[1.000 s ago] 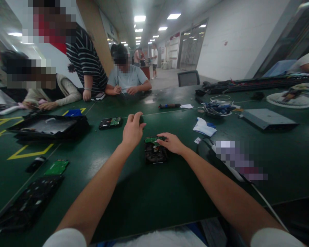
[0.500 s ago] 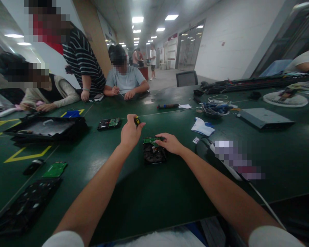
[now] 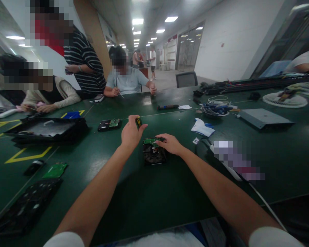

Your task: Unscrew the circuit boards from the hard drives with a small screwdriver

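A hard drive (image 3: 154, 156) with a green circuit board (image 3: 149, 141) along its far end lies flat on the table in front of me. My right hand (image 3: 170, 143) grips the drive's far right corner, thumb over the board and fingers around the edge. Up and to the left, my left hand (image 3: 132, 132) is closed on a small yellow-and-black screwdriver (image 3: 138, 121); only its handle shows, and I cannot make out a shaft. The left thumb sticks out to the right, above the table and apart from the drive.
Another hard drive (image 3: 109, 124) lies beyond my left hand. At left are a black tray (image 3: 74, 132), a loose green board (image 3: 55, 170) and a black casing (image 3: 28, 206). Right: a white glove (image 3: 202, 127), a wire bowl (image 3: 215, 110), a grey metal box (image 3: 266, 117). Co-workers sit across.
My left thumb has lifted slightly from the screwdriver, whose handle has turned a little in the fingers. My right hand and the drive have hardly moved. A co-worker opposite has raised one hand.
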A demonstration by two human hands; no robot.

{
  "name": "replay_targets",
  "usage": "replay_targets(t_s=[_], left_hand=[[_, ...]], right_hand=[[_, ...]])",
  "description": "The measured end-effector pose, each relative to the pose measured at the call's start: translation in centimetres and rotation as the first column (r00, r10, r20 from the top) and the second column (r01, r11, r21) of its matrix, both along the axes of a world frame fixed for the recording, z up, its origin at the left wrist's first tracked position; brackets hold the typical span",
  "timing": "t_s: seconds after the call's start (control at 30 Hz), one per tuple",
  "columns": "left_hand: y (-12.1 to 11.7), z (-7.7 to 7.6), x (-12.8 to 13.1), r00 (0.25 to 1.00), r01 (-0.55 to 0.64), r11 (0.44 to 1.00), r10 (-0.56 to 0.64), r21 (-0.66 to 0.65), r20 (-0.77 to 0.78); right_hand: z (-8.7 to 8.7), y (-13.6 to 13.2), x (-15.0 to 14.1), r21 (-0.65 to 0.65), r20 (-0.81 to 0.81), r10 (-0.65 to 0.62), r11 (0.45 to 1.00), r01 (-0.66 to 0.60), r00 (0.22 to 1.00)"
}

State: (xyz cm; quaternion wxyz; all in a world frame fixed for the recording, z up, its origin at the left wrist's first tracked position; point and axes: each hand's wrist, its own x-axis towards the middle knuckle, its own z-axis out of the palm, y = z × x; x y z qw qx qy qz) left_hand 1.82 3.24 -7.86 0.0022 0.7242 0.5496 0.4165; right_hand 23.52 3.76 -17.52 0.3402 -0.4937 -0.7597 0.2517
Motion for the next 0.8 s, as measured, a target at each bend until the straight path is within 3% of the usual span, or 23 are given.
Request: replay_targets(t_s=[0.2,0.4,0.63,0.8], left_hand=[[0.03,0.42,-0.20,0.993,0.119,0.989,-0.121,0.088,0.012],[-0.04,0.21,-0.14,0.997,0.081,0.995,-0.080,0.066,-0.016],[0.21,-0.07,-0.17,0.992,0.088,0.995,-0.092,0.047,0.090],[-0.03,0.43,-0.21,0.995,0.098,0.992,-0.099,0.081,0.008]], right_hand=[[0.00,-0.03,0.01,0.003,-0.002,0.000,1.000,0.000,1.000],[0.02,-0.01,0.09,0.005,-0.001,0.014,1.000,-0.014,1.000],[-0.23,0.13,0.03,0.006,-0.012,-0.001,1.000,0.001,1.000],[-0.33,0.11,0.06,0.010,-0.023,0.000,1.000,0.000,1.000]])
